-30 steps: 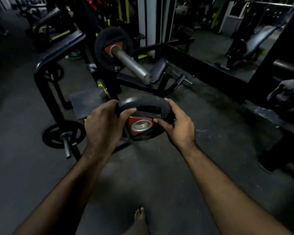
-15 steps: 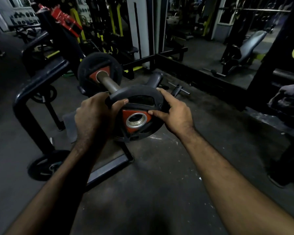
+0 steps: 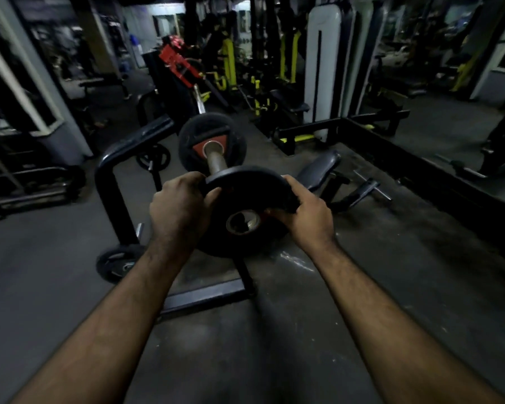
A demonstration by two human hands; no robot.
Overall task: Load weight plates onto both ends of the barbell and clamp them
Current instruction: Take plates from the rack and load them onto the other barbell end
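I hold a black weight plate [image 3: 247,185] with a metal-ringed centre hole in front of me. My left hand [image 3: 180,207] grips its left rim and my right hand [image 3: 305,214] grips its right rim. Just behind the plate, the grey barbell sleeve [image 3: 216,163] points toward me. The sleeve's tip is hidden behind the plate's upper edge, so I cannot tell whether it has entered the hole. Another black plate with a red centre [image 3: 212,141] sits farther back on the same sleeve.
A black tubular rack frame [image 3: 114,158] stands to the left, with a small plate [image 3: 117,265] on a peg near the floor. A padded bench [image 3: 318,170] lies to the right. Yellow and black machines fill the back. Grey floor spreads around.
The plate has risen and moved up to the sleeve's end, now covering its tip. The view has tilted upward, showing more of the gym behind.
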